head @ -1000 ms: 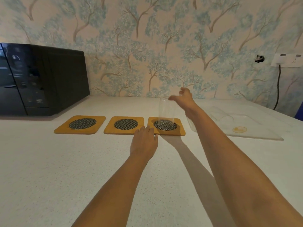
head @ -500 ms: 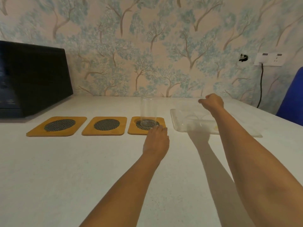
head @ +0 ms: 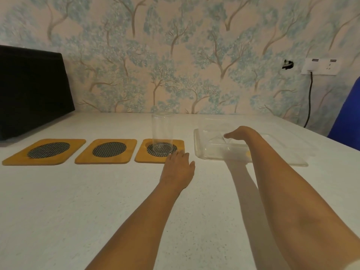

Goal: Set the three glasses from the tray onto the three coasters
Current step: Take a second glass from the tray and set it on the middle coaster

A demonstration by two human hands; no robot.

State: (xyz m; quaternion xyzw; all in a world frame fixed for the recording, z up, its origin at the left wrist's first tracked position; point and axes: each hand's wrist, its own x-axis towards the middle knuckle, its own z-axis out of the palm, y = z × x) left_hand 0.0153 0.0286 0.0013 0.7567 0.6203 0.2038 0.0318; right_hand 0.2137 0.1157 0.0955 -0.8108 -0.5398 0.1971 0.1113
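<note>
Three yellow coasters with dark mesh centres lie in a row: the left coaster (head: 58, 160), the middle coaster (head: 83, 158) and the right coaster (head: 142, 156). A clear glass (head: 162, 133) stands upright on the right coaster. To its right is a clear tray (head: 200, 152). Faint outlines of clear glass (head: 216, 125) show inside the tray. My right hand (head: 240, 133) is lowered into the tray at that glass, and its fingers are hidden. My left hand (head: 178, 168) rests flat on the counter, its fingertips touching the right coaster's front edge.
A black appliance (head: 29, 90) stands at the back left against the wallpapered wall. A wall socket (head: 319, 66) with a dark cable hangs at the right. A blue object (head: 346, 117) is at the right edge.
My right hand let go of the glass on the right coaster and moved right and down into the tray. The view shifted right. My left hand stayed by the right coaster.
</note>
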